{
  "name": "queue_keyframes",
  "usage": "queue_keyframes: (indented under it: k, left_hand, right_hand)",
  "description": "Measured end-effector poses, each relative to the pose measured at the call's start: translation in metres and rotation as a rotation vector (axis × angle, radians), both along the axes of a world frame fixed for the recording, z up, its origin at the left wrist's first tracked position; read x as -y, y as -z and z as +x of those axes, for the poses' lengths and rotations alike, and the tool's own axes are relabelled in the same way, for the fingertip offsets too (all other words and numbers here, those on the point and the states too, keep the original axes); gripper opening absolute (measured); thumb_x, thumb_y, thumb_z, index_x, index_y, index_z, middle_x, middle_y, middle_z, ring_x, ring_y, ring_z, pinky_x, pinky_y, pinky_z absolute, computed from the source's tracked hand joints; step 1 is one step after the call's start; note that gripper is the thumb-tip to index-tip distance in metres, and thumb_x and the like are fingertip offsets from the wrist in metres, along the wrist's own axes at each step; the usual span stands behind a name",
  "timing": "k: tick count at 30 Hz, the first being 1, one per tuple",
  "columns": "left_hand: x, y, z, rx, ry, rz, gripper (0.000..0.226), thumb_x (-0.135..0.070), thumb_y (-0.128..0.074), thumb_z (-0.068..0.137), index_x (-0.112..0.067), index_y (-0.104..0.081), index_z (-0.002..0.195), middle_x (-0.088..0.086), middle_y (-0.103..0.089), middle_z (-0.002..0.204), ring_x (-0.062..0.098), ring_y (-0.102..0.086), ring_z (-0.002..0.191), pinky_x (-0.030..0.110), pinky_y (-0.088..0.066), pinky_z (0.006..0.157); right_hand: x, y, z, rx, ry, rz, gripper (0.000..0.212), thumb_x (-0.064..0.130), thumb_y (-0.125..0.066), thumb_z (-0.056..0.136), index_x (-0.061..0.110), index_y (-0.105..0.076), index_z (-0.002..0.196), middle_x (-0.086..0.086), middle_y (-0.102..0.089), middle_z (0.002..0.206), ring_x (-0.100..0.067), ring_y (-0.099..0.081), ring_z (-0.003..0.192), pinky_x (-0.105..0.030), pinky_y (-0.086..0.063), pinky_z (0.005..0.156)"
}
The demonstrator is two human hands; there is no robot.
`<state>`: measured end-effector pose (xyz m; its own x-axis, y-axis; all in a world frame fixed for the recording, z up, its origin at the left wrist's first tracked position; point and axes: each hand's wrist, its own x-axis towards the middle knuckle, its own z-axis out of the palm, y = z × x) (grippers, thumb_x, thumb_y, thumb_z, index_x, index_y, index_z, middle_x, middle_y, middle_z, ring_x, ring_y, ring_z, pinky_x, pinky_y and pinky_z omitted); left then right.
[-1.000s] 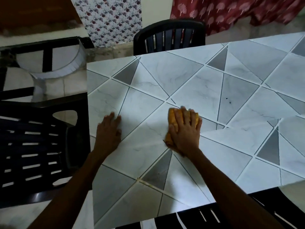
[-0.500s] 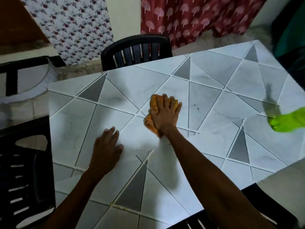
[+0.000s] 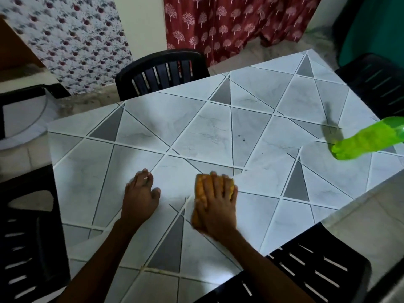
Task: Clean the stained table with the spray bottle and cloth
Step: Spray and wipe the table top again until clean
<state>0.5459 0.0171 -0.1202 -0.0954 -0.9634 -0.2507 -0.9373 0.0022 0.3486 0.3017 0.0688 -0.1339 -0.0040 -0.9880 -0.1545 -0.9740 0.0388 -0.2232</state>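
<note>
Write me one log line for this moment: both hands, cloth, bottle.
right hand: presses orange cloth on table | left hand: flat on table | green spray bottle: far right, untouched

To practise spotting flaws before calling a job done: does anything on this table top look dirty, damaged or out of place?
Yes. Two small dark specks mark a pale tile beyond the orange cloth under the right hand, and the grout line near the front edge of the table is yellowish, unlike the white lines elsewhere.
</note>
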Motion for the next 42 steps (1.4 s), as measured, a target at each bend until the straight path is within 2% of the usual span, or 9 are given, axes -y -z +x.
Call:
queue_keyframes:
  k: [6,11,16,24,27,31,35,40,42]
  left_hand:
    - [0.001,0.004,0.007,-0.060,0.008,-0.040,0.061,-0.029,-0.042,0.087,0.005,-0.053,0.136,0.024,-0.044,0.148,0.042,-0.039,0.138,0.056,-0.033,0.112]
    - [-0.002,0.005,0.010,-0.108,-0.022,-0.030,0.062,-0.027,-0.048,0.085,0.001,-0.050,0.140,0.020,-0.040,0.152,0.041,-0.035,0.141,0.052,-0.033,0.114]
    - [-0.005,0.001,0.013,-0.123,-0.029,-0.023,0.062,-0.031,-0.048,0.085,-0.007,-0.050,0.142,0.015,-0.038,0.154,0.039,-0.033,0.142,0.051,-0.036,0.111]
    - [-0.006,-0.009,0.026,-0.072,0.114,-0.046,0.048,-0.019,-0.051,0.094,-0.013,-0.053,0.141,0.010,-0.038,0.155,0.031,-0.037,0.141,0.046,-0.042,0.108]
    - [-0.028,-0.012,0.025,-0.129,0.044,-0.094,0.046,-0.031,-0.042,0.093,-0.010,-0.068,0.124,0.008,-0.055,0.142,0.024,-0.048,0.133,0.034,-0.040,0.107]
    - [-0.050,-0.007,0.022,-0.205,0.017,-0.168,0.049,-0.041,-0.037,0.096,-0.010,-0.075,0.098,0.006,-0.071,0.107,0.025,-0.065,0.103,0.033,-0.048,0.096]
    - [-0.061,0.003,0.021,-0.273,-0.161,-0.159,0.051,-0.049,-0.044,0.093,-0.007,-0.073,0.097,0.008,-0.071,0.095,0.025,-0.068,0.091,0.038,-0.054,0.090]
    - [-0.042,-0.015,-0.014,-0.218,-0.129,-0.210,0.013,-0.026,-0.076,0.076,-0.016,-0.068,0.080,0.004,-0.067,0.086,0.023,-0.063,0.082,0.029,-0.048,0.082]
    - [-0.032,-0.016,-0.026,-0.198,-0.090,-0.210,0.016,-0.014,-0.081,0.073,-0.019,-0.068,0.081,0.002,-0.066,0.089,0.022,-0.063,0.085,0.030,-0.050,0.082]
  right_hand:
    - [0.034,-0.005,0.015,0.000,-0.259,-0.043,0.067,0.052,-0.040,0.097,0.036,-0.022,0.159,0.001,-0.016,0.169,-0.035,-0.008,0.156,-0.062,-0.012,0.120]
    - [0.126,0.006,-0.058,-0.009,0.039,0.006,0.068,0.058,-0.034,0.096,0.037,-0.023,0.159,0.003,-0.016,0.170,-0.036,-0.008,0.156,-0.062,-0.004,0.123]
    - [0.104,0.008,-0.051,-0.016,0.028,0.000,0.068,0.052,-0.037,0.102,0.032,-0.013,0.162,-0.001,-0.010,0.171,-0.037,-0.003,0.156,-0.059,-0.003,0.125]
    - [-0.019,0.003,0.027,-0.012,-0.520,-0.047,0.064,0.047,-0.037,0.102,0.028,-0.021,0.161,-0.003,-0.013,0.170,-0.040,-0.009,0.155,-0.060,-0.011,0.123]
    - [-0.049,0.006,-0.011,0.007,-0.544,-0.045,0.064,0.048,-0.043,0.101,0.030,-0.025,0.160,0.001,-0.014,0.170,-0.035,-0.007,0.157,-0.059,-0.014,0.123]
    - [-0.017,0.002,-0.060,-0.043,-0.141,0.003,0.062,0.049,-0.035,0.100,0.034,-0.025,0.160,0.003,-0.017,0.170,-0.033,-0.012,0.156,-0.059,-0.012,0.123]
    - [0.039,-0.001,-0.046,-0.054,0.084,0.042,0.065,0.051,-0.024,0.101,0.031,-0.012,0.162,-0.004,-0.014,0.170,-0.040,-0.008,0.154,-0.063,-0.008,0.123]
    - [-0.009,-0.008,0.000,-0.110,-0.237,0.017,0.075,0.046,-0.037,0.096,0.026,-0.009,0.163,-0.009,-0.009,0.171,-0.042,-0.003,0.155,-0.062,-0.008,0.122]
    - [-0.048,-0.008,-0.010,-0.051,-0.298,0.008,0.073,0.046,-0.041,0.097,0.029,-0.014,0.162,-0.006,-0.012,0.171,-0.040,-0.005,0.156,-0.062,-0.012,0.122]
